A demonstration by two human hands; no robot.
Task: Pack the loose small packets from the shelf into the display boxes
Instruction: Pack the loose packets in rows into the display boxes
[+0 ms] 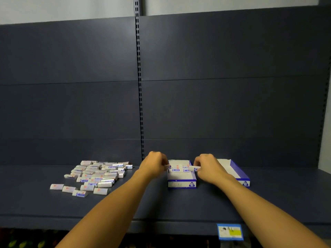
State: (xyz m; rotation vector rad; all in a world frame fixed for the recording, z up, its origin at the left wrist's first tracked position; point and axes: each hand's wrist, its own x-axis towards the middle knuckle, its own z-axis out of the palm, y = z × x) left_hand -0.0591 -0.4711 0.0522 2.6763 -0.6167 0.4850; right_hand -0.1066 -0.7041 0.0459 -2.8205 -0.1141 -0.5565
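The left hand pinched a small packet at the near display box's left wall. The right hand, fingers closed, gripped another packet at its right wall. Packets filled that box's far end. A second display box stood at three o'clock; the loose packets lay at nine o'clock on the shelf.

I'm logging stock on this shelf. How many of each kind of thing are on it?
Blue-and-white cardboard display boxes: 2, one partly filled, one behind the right hand
Heap of small white loose packets: 1, too many to count
Blue-edged price label: 1
Total: 4
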